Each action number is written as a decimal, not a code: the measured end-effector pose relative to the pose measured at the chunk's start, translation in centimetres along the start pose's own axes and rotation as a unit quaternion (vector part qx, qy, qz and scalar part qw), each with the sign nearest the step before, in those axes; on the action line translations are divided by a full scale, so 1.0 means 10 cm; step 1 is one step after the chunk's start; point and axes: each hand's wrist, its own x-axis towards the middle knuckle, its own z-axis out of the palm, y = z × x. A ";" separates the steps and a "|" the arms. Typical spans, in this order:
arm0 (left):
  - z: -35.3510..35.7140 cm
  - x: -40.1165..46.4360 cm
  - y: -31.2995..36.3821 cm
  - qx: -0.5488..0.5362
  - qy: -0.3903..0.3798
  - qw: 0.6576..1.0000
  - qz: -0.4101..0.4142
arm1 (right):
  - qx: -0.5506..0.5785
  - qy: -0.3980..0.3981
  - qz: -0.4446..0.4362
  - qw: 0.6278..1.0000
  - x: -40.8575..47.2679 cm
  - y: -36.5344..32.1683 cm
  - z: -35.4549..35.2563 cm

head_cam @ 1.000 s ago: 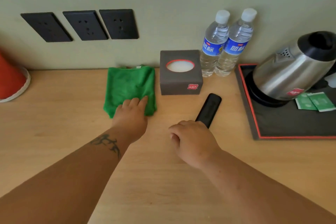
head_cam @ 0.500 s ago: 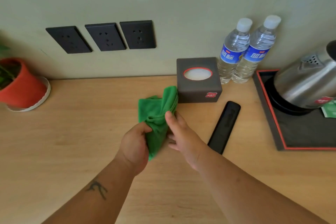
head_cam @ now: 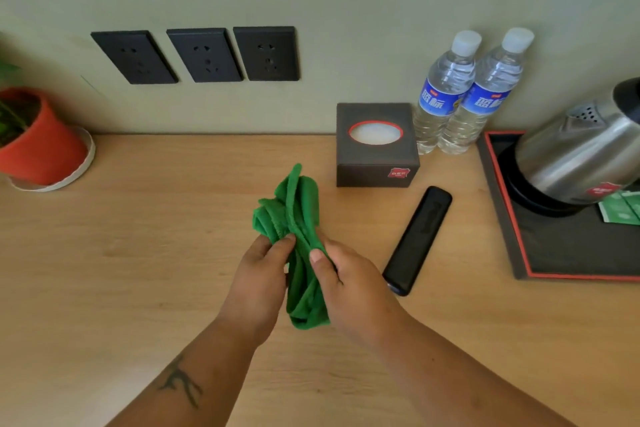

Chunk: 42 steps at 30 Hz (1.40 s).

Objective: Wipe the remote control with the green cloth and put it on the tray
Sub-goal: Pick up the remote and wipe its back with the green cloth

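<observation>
Both hands now bunch the green cloth [head_cam: 300, 246] above the desk, left hand [head_cam: 258, 282] and right hand [head_cam: 349, 284] clamped on it; remote control [head_cam: 417, 239] lies untouched; a loose wad could wipe poorly.

Two water bottles [head_cam: 446, 94] carry blue labels with white Chinese characters; the red stickers on the tissue box [head_cam: 377, 163] and kettle [head_cam: 581, 156] are illegible.

Both hands, left hand [head_cam: 258, 274] and right hand [head_cam: 349, 282], hold the bunched green cloth [head_cam: 298, 232] above the desk [head_cam: 138, 253], with the black remote control [head_cam: 417, 239] lying just right of them, near the tray [head_cam: 568, 253] bearing a kettle [head_cam: 581, 156].
</observation>
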 end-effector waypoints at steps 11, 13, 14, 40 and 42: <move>0.31 -0.22 -0.18 -0.121 0.005 0.985 -0.120 | -0.049 -0.032 -0.009 0.998 -0.36 0.07 -0.25; 0.33 -0.22 -0.22 -0.108 0.030 0.985 -0.132 | -0.047 0.031 0.009 0.998 -0.38 0.18 -0.39; 0.34 -0.23 -0.22 -0.118 0.030 0.983 -0.136 | -0.051 0.059 0.023 0.997 -0.39 0.23 -0.45; 1.12 0.27 -0.77 0.610 -0.020 0.760 0.221 | -0.013 0.225 0.159 0.961 -0.55 0.89 -2.08; 1.10 0.29 -0.77 0.609 -0.031 0.758 0.231 | -0.089 0.216 0.162 0.959 -0.51 0.86 -2.10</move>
